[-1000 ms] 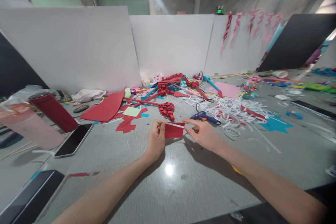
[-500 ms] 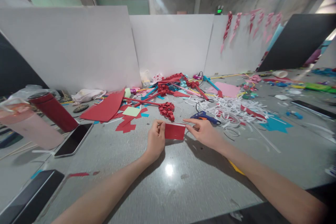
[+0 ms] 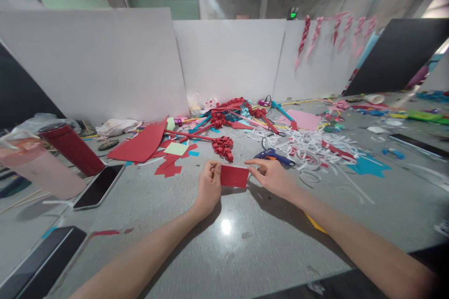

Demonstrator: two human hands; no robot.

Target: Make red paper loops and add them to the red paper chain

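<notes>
A small red paper rectangle (image 3: pixel 234 176) is held just above the grey table (image 3: pixel 224 252) between both hands. My left hand (image 3: pixel 207 189) is closed, pinching the paper's left edge with thumb and fingers. My right hand (image 3: pixel 271 177) pinches the right edge, its index finger stretched along the paper's top edge. A thin white strip shows along that top edge. A curled red paper chain (image 3: pixel 223 146) lies just beyond the hands, and a blue glue gun (image 3: pixel 273 155) lies to the right of it.
A heap of red, blue and pink paper scraps and sticks (image 3: pixel 224 119) lies at the back. White paper shreds (image 3: pixel 308 145) spread at right. A large red sheet (image 3: pixel 140 145), a red flask (image 3: pixel 72 149), a pink bottle (image 3: pixel 38 168) and two phones (image 3: pixel 98 187) sit at left.
The red paper has tipped slightly lower and flatter between my hands; the white strip on top shows less. Both hands stay almost where they were.
</notes>
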